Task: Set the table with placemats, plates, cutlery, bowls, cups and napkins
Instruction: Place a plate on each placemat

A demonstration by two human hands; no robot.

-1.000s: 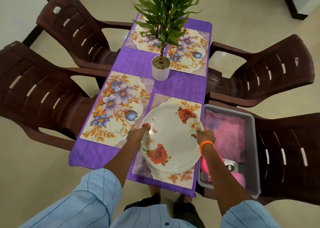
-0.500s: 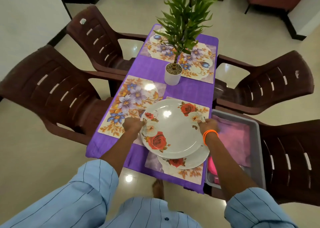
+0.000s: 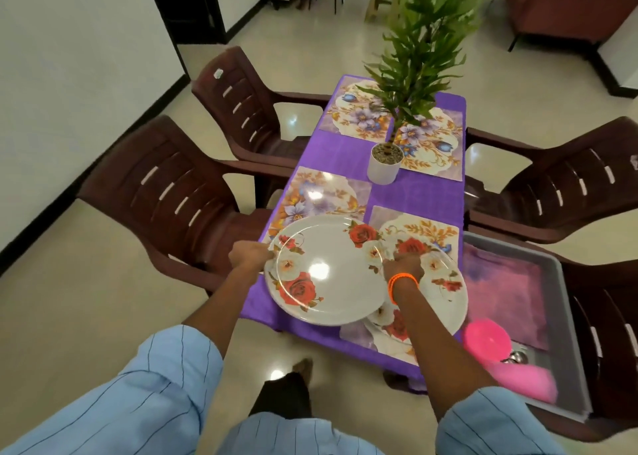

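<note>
Left hand (image 3: 251,256) and right hand (image 3: 404,264) gripping opposite rims of a rose-patterned plate (image 3: 328,271), held between them over the table's (image 3: 414,195) near-left placemat (image 3: 321,195), second plate (image 3: 445,289) just under the right hand

— Where do the mats sit on the counter (image 3: 411,195)?

— Four of them, two by two. The near-left mat (image 3: 322,192) and near-right mat (image 3: 426,225) lie side by side; the far-left mat (image 3: 355,118) and far-right mat (image 3: 436,150) lie behind them. The potted plant (image 3: 385,166) stands between the pairs, touching the far-right mat.

— And the plates?

— One plate (image 3: 443,287) lies on the near-right mat. Another, the held plate (image 3: 328,271), is over the near-left corner, the left hand (image 3: 250,256) at its left rim, the right hand (image 3: 404,264) at its right, overlapping the first.

— Anything beside the counter?

— A tub (image 3: 569,333) sits on the chair (image 3: 614,320) to the right, with a cloth (image 3: 504,290) and a bowl (image 3: 486,342) in it. Two chairs stand along the left.
</note>
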